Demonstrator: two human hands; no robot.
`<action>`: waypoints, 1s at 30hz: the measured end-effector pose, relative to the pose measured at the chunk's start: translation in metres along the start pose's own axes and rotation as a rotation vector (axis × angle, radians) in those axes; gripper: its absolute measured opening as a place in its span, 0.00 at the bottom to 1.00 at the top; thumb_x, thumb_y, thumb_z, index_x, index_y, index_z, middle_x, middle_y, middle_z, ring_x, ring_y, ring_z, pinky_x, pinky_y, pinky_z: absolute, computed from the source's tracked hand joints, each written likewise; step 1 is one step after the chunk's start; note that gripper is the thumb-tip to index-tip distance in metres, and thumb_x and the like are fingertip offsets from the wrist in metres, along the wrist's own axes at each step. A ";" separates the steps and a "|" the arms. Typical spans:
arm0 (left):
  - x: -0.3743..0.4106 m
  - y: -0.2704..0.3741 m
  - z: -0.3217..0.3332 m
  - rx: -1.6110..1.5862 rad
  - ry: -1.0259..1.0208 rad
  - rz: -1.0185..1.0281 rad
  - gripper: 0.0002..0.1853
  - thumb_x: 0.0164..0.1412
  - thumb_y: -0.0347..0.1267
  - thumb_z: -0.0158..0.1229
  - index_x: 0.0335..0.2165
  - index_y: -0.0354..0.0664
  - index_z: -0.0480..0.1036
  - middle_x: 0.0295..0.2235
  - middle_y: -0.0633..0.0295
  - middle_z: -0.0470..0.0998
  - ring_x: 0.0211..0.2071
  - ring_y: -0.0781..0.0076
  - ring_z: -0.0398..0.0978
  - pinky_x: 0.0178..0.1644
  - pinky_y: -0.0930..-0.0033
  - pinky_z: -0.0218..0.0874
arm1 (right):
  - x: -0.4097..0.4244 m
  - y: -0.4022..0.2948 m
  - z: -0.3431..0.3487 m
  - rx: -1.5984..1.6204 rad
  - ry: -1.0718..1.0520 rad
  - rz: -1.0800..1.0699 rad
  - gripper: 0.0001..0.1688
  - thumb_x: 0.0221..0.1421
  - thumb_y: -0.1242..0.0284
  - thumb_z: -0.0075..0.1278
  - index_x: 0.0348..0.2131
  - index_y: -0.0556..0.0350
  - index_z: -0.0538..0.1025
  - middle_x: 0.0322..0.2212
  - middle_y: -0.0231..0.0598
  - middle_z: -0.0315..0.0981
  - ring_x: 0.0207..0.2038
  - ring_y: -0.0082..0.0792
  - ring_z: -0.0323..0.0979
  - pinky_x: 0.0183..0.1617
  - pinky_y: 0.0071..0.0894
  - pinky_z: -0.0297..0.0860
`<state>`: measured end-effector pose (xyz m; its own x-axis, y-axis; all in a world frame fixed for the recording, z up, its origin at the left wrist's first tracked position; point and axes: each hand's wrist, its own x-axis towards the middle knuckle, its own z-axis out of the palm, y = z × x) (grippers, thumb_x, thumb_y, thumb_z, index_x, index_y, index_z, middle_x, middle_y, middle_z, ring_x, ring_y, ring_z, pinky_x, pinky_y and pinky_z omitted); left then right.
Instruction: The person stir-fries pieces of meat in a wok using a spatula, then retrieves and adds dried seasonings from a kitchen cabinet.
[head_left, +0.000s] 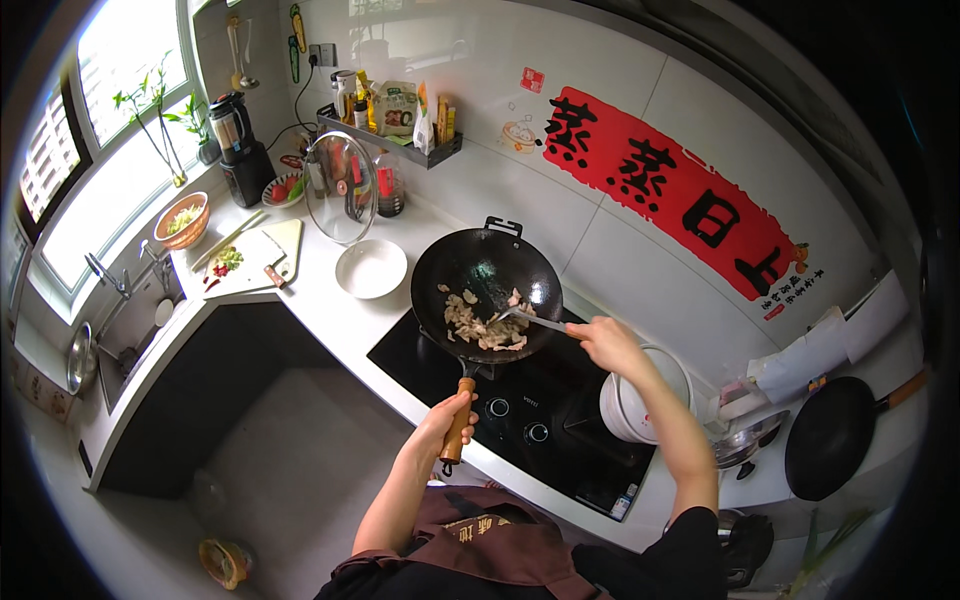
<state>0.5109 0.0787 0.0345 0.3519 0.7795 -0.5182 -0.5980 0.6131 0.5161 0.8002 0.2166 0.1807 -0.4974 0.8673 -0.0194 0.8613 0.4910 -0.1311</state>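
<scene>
A black wok (480, 259) stands over the left part of a black glass cooktop (592, 457). My left hand (448, 421) grips its wooden handle (455, 431), which points towards me. Sliced pieces that look like meat (476, 326), pale and partly browned, lie in the bottom of the wok. My right hand (609, 343) is closed around the handle of a metal spatula (536, 319), whose blade rests among the pieces. An empty white bowl (371, 268) sits on the counter to the left of the wok.
A cutting board (289, 240) holds a cleaver (277, 262) and chopped green and red vegetables (227, 261). A glass lid (341, 187) stands upright behind the white bowl. To the right are a white lidded pot (637, 397) and a black frying pan (831, 439). A condiment shelf (397, 142) hangs on the wall.
</scene>
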 end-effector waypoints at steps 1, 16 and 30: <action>0.000 0.000 0.001 0.004 -0.001 -0.004 0.20 0.66 0.44 0.50 0.48 0.43 0.63 0.25 0.61 0.68 0.17 0.75 0.64 0.18 0.73 0.60 | -0.008 0.003 -0.018 0.001 -0.024 0.002 0.22 0.51 0.73 0.53 0.47 0.33 0.77 0.32 0.47 0.73 0.38 0.50 0.73 0.41 0.47 0.71; 0.006 -0.008 -0.007 -0.034 0.025 -0.008 0.23 0.67 0.45 0.48 0.51 0.41 0.61 0.30 0.55 0.72 0.24 0.65 0.74 0.32 0.62 0.72 | 0.038 -0.013 -0.006 -0.144 0.060 -0.089 0.15 0.52 0.78 0.47 0.39 0.47 0.80 0.30 0.51 0.76 0.36 0.52 0.76 0.38 0.47 0.73; -0.019 -0.013 0.001 -0.090 -0.057 -0.003 0.23 0.69 0.46 0.41 0.53 0.43 0.58 0.25 0.59 0.69 0.16 0.75 0.64 0.18 0.74 0.61 | 0.113 -0.054 -0.056 -0.547 -0.332 0.162 0.13 0.54 0.70 0.50 0.39 0.48 0.81 0.41 0.40 0.79 0.43 0.38 0.78 0.43 0.38 0.74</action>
<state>0.5124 0.0561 0.0388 0.3923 0.7852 -0.4790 -0.6583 0.6034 0.4500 0.7031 0.2927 0.2415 -0.2871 0.9055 -0.3124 0.8133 0.4028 0.4199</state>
